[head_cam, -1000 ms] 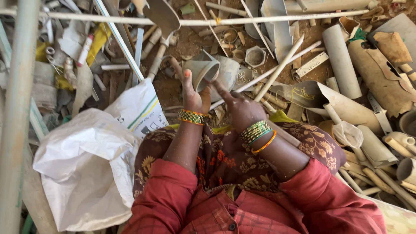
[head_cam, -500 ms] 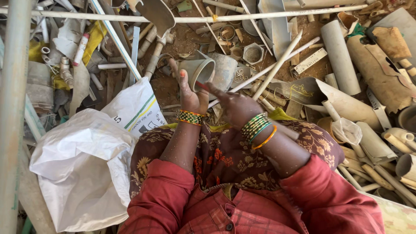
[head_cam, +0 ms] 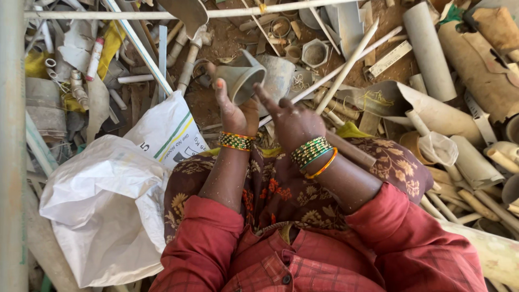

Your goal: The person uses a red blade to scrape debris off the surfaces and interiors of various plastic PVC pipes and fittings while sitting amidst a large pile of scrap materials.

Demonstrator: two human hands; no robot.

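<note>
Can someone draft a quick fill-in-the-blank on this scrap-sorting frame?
1. The left hand holds up a grey pipe ____.
2. The right hand has its fingers ____, holding nothing.
3. Beside the person's left knee lies a crumpled ____ sack.
4. Both wrists wear ____.

Missing words: fitting; spread; white; bangles

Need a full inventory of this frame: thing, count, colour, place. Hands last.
pipe fitting: one, grey, open-mouthed, held up at centre
white sack: one, white, lower left
printed sack: one, white with green stripe, behind the white sack
long rods: several, off-white, crossing the ground at top
wide pipe offcuts: several, grey and tan, right side
hexagonal fitting: one, grey, top centre
vertical pipe: one, pale green-grey, far left
bangles: green and orange, both wrists
left hand: grips the pipe fitting
right hand: fingers spread beside the fitting
</note>
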